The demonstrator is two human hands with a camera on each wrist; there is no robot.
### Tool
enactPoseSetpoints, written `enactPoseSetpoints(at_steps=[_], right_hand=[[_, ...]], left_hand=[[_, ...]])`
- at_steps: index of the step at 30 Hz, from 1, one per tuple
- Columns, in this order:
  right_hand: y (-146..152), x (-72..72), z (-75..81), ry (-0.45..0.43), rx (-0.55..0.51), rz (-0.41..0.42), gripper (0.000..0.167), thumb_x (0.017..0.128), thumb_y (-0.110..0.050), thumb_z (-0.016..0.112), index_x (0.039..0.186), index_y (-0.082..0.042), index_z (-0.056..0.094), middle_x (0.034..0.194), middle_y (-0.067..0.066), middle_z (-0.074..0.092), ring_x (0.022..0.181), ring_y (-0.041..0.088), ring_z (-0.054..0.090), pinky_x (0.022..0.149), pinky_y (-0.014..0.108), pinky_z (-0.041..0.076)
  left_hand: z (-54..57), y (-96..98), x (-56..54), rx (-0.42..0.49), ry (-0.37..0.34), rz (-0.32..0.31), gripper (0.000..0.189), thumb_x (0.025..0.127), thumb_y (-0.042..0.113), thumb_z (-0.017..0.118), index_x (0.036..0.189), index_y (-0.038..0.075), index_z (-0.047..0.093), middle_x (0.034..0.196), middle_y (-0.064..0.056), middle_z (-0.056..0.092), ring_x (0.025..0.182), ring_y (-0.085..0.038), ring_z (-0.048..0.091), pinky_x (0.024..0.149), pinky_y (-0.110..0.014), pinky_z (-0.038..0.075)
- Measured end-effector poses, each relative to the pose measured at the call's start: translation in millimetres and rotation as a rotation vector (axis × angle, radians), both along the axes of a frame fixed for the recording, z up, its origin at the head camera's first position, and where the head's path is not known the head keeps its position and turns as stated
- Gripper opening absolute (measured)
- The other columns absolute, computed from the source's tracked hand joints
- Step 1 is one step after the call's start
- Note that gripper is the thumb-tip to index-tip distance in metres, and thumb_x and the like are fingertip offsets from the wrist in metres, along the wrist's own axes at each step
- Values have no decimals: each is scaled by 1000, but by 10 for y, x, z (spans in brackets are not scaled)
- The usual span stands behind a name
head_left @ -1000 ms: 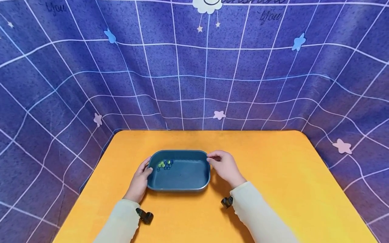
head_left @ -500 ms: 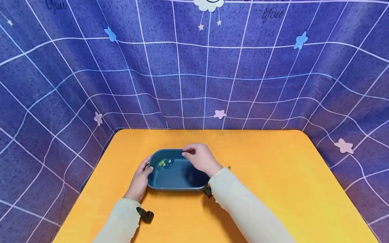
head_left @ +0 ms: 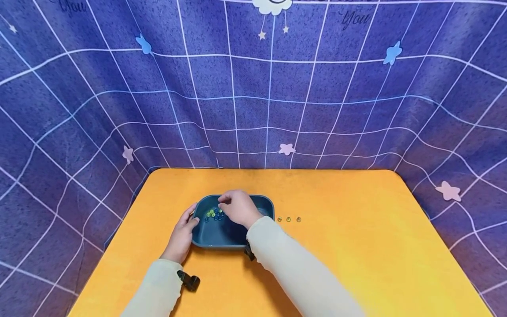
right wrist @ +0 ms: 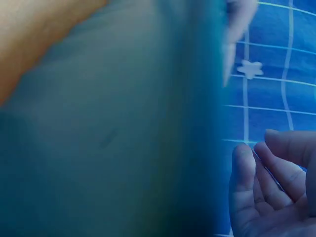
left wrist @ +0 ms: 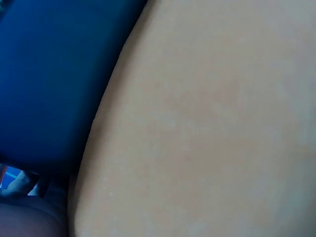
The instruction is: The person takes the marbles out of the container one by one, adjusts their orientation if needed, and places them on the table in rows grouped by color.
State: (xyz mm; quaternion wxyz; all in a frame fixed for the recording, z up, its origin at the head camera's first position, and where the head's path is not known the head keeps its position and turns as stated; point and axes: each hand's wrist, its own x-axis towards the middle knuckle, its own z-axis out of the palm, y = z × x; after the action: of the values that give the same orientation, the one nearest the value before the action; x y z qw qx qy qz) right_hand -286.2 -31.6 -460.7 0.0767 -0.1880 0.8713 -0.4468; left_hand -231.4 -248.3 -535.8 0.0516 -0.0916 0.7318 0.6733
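A dark teal rectangular tray sits on the table in the head view. Inside it, towards the left, lies a cluster of small green and blue marbles. My left hand grips the tray's left side, thumb over the rim and fingers outside; the left wrist view catches only part of this hand under the tray wall. Over the tray, just right of the marbles, hovers my right hand. In the right wrist view its fingers are loosely bent, with thumb and forefinger apart and nothing visible between them.
To the right of the tray, three small yellowish marbles lie in a row on the orange table. A blue-purple grid-patterned curtain encloses the back and sides.
My right hand has moved left from the tray's right rim to above the marble cluster. Three marbles on the table have come into sight behind it. The left hand stays put.
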Motion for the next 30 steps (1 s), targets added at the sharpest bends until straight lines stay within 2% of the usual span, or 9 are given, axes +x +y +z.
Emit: enactPoseSetpoints(at_steps=[8, 15, 22, 30], right_hand=[[-226, -61, -151, -10, 87, -22, 22, 100, -19, 70, 120, -13, 78, 119, -4, 72, 117, 16, 63, 104, 37, 50], [-304, -65, -296, 6, 143, -60, 21, 100, -17, 70, 119, -13, 78, 114, -6, 73, 112, 15, 66, 102, 36, 51], [-373, -78, -319, 35, 126, -86, 21, 100, -16, 70, 119, -13, 78, 117, -3, 73, 114, 17, 66, 102, 37, 52], [-353, -142, -422, 57, 225, -107, 19, 100, -17, 69, 117, -15, 78, 115, -3, 73, 114, 18, 66, 100, 37, 52]], left_hand=[[-35, -29, -7, 24, 22, 7, 54, 112, 22, 41, 165, 27, 27, 170, -1, 20, 155, -21, 17, 124, -45, 17], [-2, -26, 7, 18, 9, 6, 54, 113, 22, 40, 165, 28, 27, 170, -1, 19, 155, -23, 16, 124, -47, 16], [16, -26, 9, 16, 15, 12, 54, 112, 21, 40, 165, 26, 27, 170, -2, 20, 155, -22, 17, 124, -47, 16], [-34, -10, -17, 46, 14, 13, 54, 112, 21, 42, 164, 27, 28, 169, -1, 22, 153, -21, 21, 123, -45, 20]])
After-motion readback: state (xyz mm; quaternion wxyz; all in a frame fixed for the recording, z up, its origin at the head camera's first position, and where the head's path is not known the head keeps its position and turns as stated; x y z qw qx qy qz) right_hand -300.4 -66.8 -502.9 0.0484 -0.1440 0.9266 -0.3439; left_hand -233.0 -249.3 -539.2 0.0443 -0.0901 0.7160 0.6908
